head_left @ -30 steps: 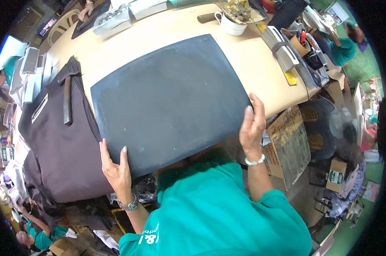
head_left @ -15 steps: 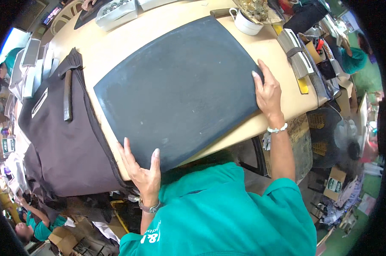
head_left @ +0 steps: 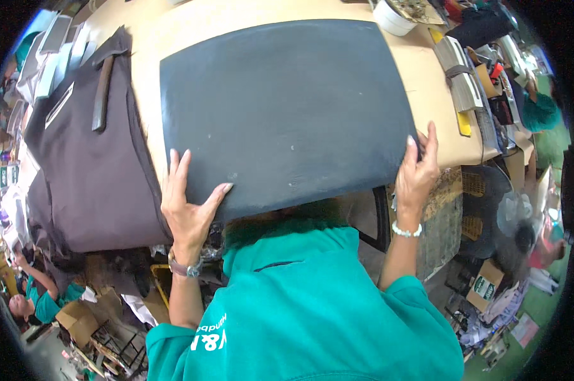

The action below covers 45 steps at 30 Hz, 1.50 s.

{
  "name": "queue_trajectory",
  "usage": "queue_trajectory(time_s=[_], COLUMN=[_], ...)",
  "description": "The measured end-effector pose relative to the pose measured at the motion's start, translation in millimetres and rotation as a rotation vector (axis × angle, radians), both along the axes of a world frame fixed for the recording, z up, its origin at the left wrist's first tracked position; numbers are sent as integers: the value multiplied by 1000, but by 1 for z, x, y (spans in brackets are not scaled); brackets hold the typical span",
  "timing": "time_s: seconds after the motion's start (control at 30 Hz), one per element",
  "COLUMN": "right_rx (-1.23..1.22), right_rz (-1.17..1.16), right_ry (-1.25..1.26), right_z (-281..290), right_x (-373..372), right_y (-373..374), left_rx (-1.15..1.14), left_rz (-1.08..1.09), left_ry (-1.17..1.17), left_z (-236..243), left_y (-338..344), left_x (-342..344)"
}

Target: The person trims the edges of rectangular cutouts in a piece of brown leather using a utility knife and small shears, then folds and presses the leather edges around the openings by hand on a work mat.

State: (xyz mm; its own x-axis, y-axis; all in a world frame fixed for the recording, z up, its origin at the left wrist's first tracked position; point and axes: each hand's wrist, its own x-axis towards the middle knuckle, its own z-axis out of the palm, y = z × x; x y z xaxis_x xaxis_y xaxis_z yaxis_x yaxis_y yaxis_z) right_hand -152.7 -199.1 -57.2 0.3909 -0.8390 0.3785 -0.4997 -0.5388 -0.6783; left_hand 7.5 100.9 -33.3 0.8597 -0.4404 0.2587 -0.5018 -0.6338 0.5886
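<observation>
A large dark grey board [head_left: 287, 108] with curved edges lies on the pale table, its near edge reaching past the table's front. My left hand [head_left: 188, 206] rests on its near left corner, fingers stretched along the left edge and thumb spread over the top. At the near right corner, my right hand [head_left: 417, 174] grips the board's edge, thumb on top and fingers round the outer side. Left of the board is a stack of dark brown fabric [head_left: 96, 171], with a dark-handled tool like a hammer [head_left: 103, 95] lying on it.
The pale table [head_left: 420, 82] runs behind the board. A white pot [head_left: 393, 20] stands at the back right, near a strapped bundle of pale sheets [head_left: 461, 73]. A dark chair [head_left: 487, 197] is at the right. Another person [head_left: 42, 292] is at the lower left.
The board has turned clockwise, so its near edge now lies almost straight across in front of me. My left hand has moved up in view, my right hand down and slightly right.
</observation>
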Motion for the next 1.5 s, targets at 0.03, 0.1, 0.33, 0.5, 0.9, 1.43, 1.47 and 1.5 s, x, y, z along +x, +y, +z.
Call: queue_trajectory(time_s=[0.03,0.1,0.33,0.5,0.9,1.43,1.47,1.5], right_rx=[12,71,15,8,-506,-518,-533,-547], right_rz=[-25,-45,74,45,124,1139,1130,1133], right_ry=[-9,-107,-435,-411,115,521,524,531], right_z=[3,2,-26,-35,6,25,25,26], right_x=[-4,-4,-16,-8,4,119,120,120], right_y=[6,11,-14,-27,-3,220,220,221], left_rx=[16,52,59,-17,-89,671,698,704], left_rz=[-26,-70,-5,72,87,922,928,923], left_ry=[-25,-74,-342,-547,-414,362,425,465], left_z=[1,1,-25,-51,-50,-358,-369,-379], left_y=[-1,-1,12,15,33,321,330,339], left_x=[4,7,-14,-15,-29,-93,-81,-73])
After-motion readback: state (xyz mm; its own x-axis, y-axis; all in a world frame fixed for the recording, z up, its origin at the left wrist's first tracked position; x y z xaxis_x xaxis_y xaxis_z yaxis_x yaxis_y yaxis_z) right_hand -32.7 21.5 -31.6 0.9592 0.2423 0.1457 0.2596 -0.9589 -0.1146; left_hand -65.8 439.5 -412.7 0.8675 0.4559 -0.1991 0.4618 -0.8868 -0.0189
